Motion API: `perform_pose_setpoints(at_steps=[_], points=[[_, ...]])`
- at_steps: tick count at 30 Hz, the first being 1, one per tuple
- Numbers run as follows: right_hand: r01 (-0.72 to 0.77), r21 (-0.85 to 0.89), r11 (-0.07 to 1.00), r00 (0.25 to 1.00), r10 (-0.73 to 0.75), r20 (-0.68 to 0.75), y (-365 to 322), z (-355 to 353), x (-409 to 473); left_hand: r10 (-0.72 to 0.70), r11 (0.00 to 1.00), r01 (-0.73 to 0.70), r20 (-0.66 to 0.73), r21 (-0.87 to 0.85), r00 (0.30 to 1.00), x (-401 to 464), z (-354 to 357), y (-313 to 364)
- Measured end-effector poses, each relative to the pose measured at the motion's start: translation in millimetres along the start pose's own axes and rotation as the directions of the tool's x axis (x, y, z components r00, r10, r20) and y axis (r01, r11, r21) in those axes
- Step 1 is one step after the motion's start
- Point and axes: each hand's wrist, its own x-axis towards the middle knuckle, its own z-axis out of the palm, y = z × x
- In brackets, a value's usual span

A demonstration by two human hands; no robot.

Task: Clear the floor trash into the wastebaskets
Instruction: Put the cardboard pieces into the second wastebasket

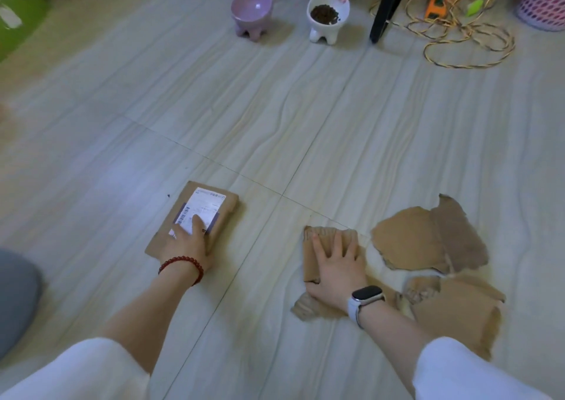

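Observation:
A flattened cardboard piece with a white shipping label (201,210) lies on the floor at lower centre-left. My left hand (186,243) rests flat on its near end, fingers on the label. My right hand (334,262) presses palm-down, fingers spread, on a small torn cardboard strip (315,240). Two larger torn cardboard pieces lie to the right, one farther (428,237) and one nearer (458,308). A pink mesh wastebasket (544,2) stands at the far right, and a green bin (18,8) at the far left.
A purple pet bowl (252,8) and a white pet bowl with kibble (328,14) stand at the back. A black furniture leg (385,5), a coiled yellow cord (467,32) and an orange power strip (438,2) lie back right.

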Motion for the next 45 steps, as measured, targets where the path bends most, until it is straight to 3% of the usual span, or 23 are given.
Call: perform_pose_setpoints(at_steps=[2,6,9,13,17,20,23,26,28,30,34,37,39,40,42,45], points=[[-0.025,-0.012,1.0,1.0,0.026,0.012,-0.7,4.4,-4.9,0.045,0.997,-0.044,-0.011,0.057,0.999,-8.3,-2.3,-0.3],[-0.059,0.083,0.995,0.998,0.056,0.033,-7.2,-3.2,-10.7,0.084,0.994,-0.096,-0.194,-0.052,0.977,-21.0,-23.7,-19.7],[-0.033,0.125,0.992,0.989,0.051,-0.141,-16.0,-20.6,-17.9,0.083,0.971,-0.14,-0.279,-0.194,0.957,-33.9,-52.1,-37.0],[0.04,0.432,0.901,0.961,0.084,-0.265,-40.9,-63.5,-35.8,0.089,0.874,-0.259,-0.388,-0.411,0.918,-63.6,-102.5,-58.3],[0.257,0.673,0.694,0.913,0.054,-0.404,-91.2,-122.3,-52.2,-0.031,0.756,-0.396,-0.634,-0.521,0.773,-91.4,-162.5,-100.2],[0.434,0.788,0.437,0.855,0.076,-0.513,-147.5,-166.3,-68.8,-0.152,0.714,-0.449,-0.745,-0.537,0.649,-116.2,-201.9,-151.2],[0.555,0.821,0.137,0.825,0.037,-0.564,-213.5,-203.9,-89.5,-0.251,0.683,-0.454,-0.767,-0.572,0.59,-138.6,-227.4,-216.0],[0.599,0.796,-0.093,0.8,0.031,-0.599,-277.2,-237.5,-108.2,-0.361,0.671,-0.417,-0.761,-0.614,0.539,-157.2,-237.3,-286.8],[0.587,0.785,-0.197,0.802,0.004,-0.598,-315.8,-253.4,-118.8,-0.436,0.658,-0.379,-0.74,-0.65,0.513,-169.7,-234.4,-329.5],[0.577,0.783,-0.233,0.798,-0.044,-0.601,-350.8,-260.5,-128.4,-0.497,0.647,-0.31,-0.694,-0.697,0.522,-180.4,-225.3,-367.6],[0.631,0.76,-0.154,0.743,-0.161,-0.649,-413.3,-252.1,-142.2,-0.493,0.682,-0.083,-0.541,-0.727,0.681,-185.3,-200.3,-423.8],[0.67,0.736,0.096,0.733,-0.238,-0.637,-449.2,-235.3,-140.8,-0.412,0.761,0.045,-0.429,-0.647,0.804,-177.8,-177.2,-440.0],[0.653,0.712,0.259,0.752,-0.341,-0.564,-466.7,-225.3,-138.9,-0.333,0.858,0.088,-0.417,-0.507,0.845,-170.9,-161.8,-445.8],[0.665,0.664,0.342,0.741,-0.409,-0.532,-473.5,-218.9,-137.5,-0.312,0.885,0.09,-0.439,-0.456,0.843,-168.7,-155.6,-448.9],[0.738,0.396,0.546,0.668,-0.512,-0.54,-481.8,-209.3,-138.3,-0.339,0.878,0.076,-0.502,-0.473,0.796,-167.2,-149.9,-456.0],[0.784,0.074,0.617,0.533,-0.606,-0.59,-477.9,-203.8,-134.8,-0.366,0.86,0.01,-0.603,-0.51,0.709,-166.0,-148.9,-459.0]])
